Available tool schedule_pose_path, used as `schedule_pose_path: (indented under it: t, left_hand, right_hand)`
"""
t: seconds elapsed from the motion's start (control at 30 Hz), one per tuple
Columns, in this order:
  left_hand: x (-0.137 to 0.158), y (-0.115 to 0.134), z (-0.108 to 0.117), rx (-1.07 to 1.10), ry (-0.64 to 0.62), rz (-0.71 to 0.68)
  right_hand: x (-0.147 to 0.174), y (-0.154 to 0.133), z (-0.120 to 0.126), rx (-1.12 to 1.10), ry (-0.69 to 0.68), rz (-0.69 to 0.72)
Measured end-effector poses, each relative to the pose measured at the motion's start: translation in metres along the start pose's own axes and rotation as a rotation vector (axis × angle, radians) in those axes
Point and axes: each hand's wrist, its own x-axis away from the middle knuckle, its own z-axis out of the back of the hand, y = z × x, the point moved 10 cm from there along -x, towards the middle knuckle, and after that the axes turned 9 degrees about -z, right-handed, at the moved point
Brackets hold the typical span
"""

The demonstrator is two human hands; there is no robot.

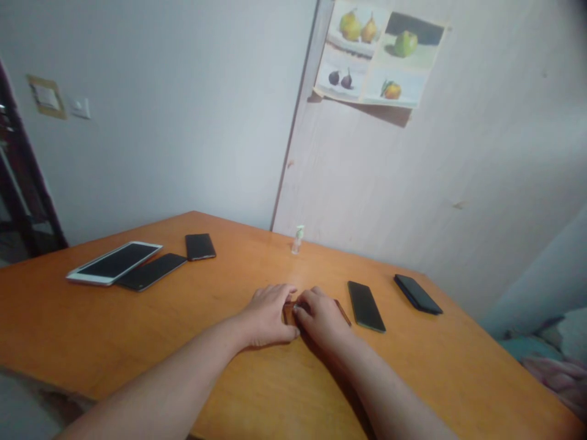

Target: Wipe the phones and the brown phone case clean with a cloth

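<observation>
On the table in front of me lies a flat, phone-sized thing with a reddish-brown edge point(343, 313), mostly covered by my hands. My left hand point(271, 315) holds its left end, the thumb on the near side and the fingers on the far side. Over its middle rests my right hand point(321, 315), fingers curled and pinched together. A tiny pale spot shows at those fingertips, too small to name. Just right of my right hand, a dark smartphone point(367, 307) lies face up, apart from it.
The orange-brown wooden table point(247, 256) meets the wall. A small clear pump bottle point(298, 239) stands near its back edge. To the left lie a white-framed tablet point(117, 263), a dark tablet point(153, 272) and a black phone point(200, 246). A black phone-like slab point(417, 294) lies far right.
</observation>
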Motion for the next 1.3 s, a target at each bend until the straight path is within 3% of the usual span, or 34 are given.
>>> schedule_pose_path:
  t: [0.23, 0.3, 0.4, 0.6, 0.8, 1.0, 1.07, 1.2, 1.3]
  left_hand:
    - [-0.002, -0.002, -0.003, -0.005, -0.042, -0.002]
    - [-0.002, -0.001, -0.003, -0.007, -0.045, -0.007]
    - [-0.002, 0.000, -0.003, -0.007, -0.054, -0.006]
    - [0.000, 0.003, -0.001, -0.007, -0.056, -0.012]
    - [-0.001, 0.002, -0.002, 0.001, -0.056, -0.014]
    - [-0.001, 0.005, -0.001, 0.007, -0.077, -0.018]
    - [-0.001, 0.006, 0.000, 0.009, -0.083, -0.014]
    - [-0.001, 0.005, -0.001, 0.010, -0.085, -0.006]
    - [-0.001, 0.005, -0.002, 0.010, -0.085, -0.014]
  right_hand:
    - [-0.013, 0.072, 0.026, 0.165, 0.067, -0.266]
    - [-0.012, 0.080, 0.031, 0.183, 0.087, -0.284]
    - [-0.008, 0.068, 0.024, 0.140, 0.065, -0.238]
    - [0.004, 0.028, -0.001, -0.061, -0.140, -0.002]
    - [-0.003, 0.070, 0.026, 0.170, 0.038, -0.224]
    - [0.012, 0.011, 0.000, -0.002, -0.121, 0.081]
    - [0.010, 0.012, 0.002, -0.002, -0.122, 0.070]
    - [0.001, 0.045, 0.018, 0.109, -0.016, -0.132]
    - [0.005, 0.031, 0.013, 0.040, -0.039, -0.066]
